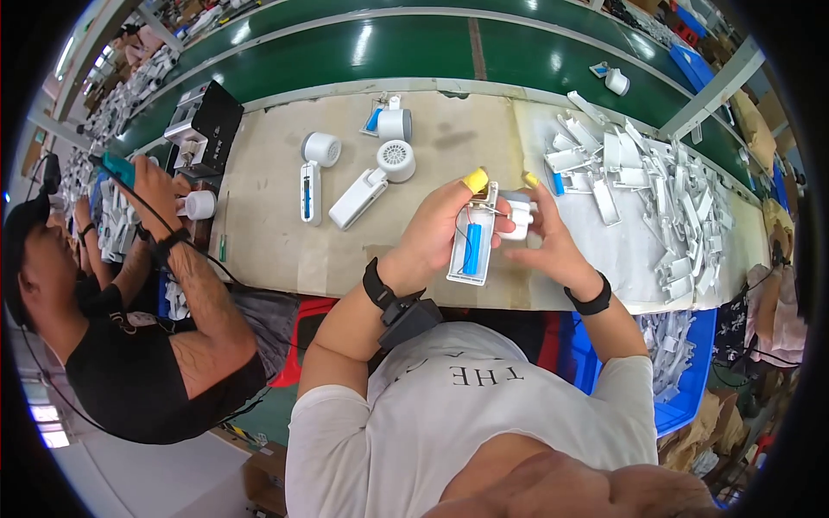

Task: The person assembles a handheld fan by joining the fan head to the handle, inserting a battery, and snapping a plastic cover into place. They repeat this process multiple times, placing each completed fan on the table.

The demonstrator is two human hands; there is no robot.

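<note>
My left hand grips a white open handle shell with a blue cylindrical battery lying inside it. A yellow finger cot covers that hand's fingertip. My right hand holds the white round head piece at the shell's upper end, joined to it by thin wires. Both hands hover above the near edge of the beige-covered workbench. A black band sits on each wrist.
Several white assembled units lie on the bench's middle. A heap of white plastic covers fills the right side. A blue bin stands below. A green conveyor runs behind. A co-worker's hand holds a teal tool at left.
</note>
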